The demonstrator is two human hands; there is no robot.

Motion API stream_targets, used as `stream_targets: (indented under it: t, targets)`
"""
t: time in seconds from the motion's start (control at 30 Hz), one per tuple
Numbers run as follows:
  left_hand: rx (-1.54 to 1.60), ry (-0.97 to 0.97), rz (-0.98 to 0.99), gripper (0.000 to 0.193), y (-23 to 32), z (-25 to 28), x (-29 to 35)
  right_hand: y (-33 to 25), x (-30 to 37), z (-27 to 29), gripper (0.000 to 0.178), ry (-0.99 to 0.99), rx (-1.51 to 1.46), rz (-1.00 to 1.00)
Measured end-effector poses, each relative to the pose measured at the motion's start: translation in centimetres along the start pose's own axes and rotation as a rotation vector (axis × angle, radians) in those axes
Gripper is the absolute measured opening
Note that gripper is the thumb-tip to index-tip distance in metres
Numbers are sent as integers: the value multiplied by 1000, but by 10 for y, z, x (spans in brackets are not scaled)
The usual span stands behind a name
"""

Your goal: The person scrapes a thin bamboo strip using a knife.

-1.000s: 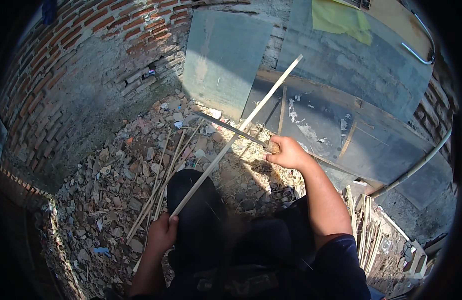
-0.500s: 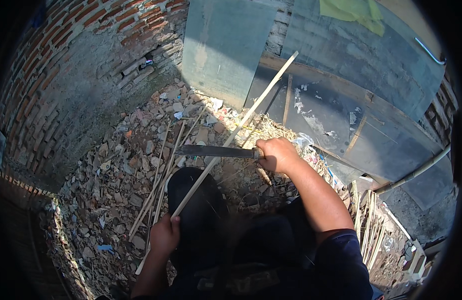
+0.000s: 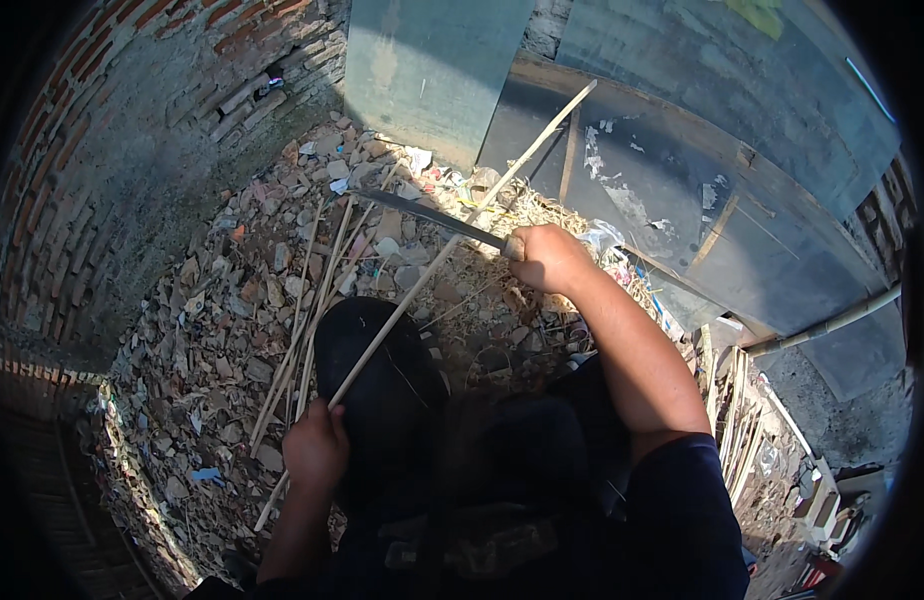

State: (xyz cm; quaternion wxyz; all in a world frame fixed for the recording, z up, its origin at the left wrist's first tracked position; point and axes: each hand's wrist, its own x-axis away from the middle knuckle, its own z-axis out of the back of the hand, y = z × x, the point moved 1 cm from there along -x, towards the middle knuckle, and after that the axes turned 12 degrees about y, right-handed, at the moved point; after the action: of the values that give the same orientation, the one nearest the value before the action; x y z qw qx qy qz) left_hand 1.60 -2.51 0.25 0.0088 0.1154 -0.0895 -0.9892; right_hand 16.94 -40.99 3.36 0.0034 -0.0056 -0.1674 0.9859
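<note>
A long pale bamboo strip point(image 3: 416, 291) slants from my left hand, past my dark-clad knee, up to the far right. My left hand point(image 3: 316, 447) is closed round its lower part, and the strip's near end sticks out below the fist. In my right hand point(image 3: 550, 258) is the handle of a machete point(image 3: 432, 214). Its dark blade points left and crosses the strip about midway; whether the edge touches it I cannot tell. Several more bamboo strips point(image 3: 304, 335) lie on the rubble, left of my knee.
Broken brick and stone rubble point(image 3: 227, 350) covers the ground. A brick wall point(image 3: 132, 180) stands left, with grey-green panels point(image 3: 432, 80) at the back. At right are a bundle of bamboo strips point(image 3: 734, 420) and a leaning pole point(image 3: 832, 325). Pale shavings lie near the panels.
My right hand has risen slightly with the machete, and the blade has tilted so its tip points farther up-left. My left hand still grips the bamboo strip. The whole view has shifted a little.
</note>
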Motion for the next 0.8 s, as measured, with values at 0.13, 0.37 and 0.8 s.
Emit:
stream_targets:
  t: [0.13, 0.37, 0.8]
  targets:
    - [-25, -26, -1, 23, 3, 6, 0, -20, 10, -24, 36, -63, 31, 159]
    - [-37, -31, -11, 25, 4, 7, -3, 24, -8, -16, 31, -26, -40, 24]
    - [-51, 11, -27, 24, 3, 5, -3, 25, -12, -14, 31, 1, -66, -49]
